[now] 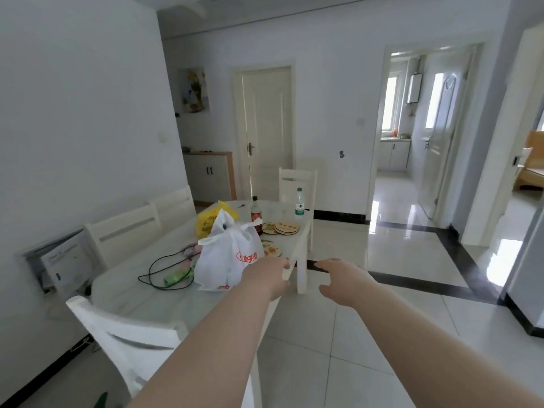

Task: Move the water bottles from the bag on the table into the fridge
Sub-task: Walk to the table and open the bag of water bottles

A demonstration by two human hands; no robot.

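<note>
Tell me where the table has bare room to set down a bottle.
Bare: the near end of the table, between white bag and near chair. Crowded: the far end, around yellow bag, sauce bottle, coasters.

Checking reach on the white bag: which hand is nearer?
Left. The left hand is at the white bag's right side, apparently touching it. The right hand hangs open farther right, past the chair.

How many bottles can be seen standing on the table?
2: a clear plastic green-labelled water bottle at the far edge, a dark-capped brown sauce bottle behind the white plastic bag, which may hide more.
</note>
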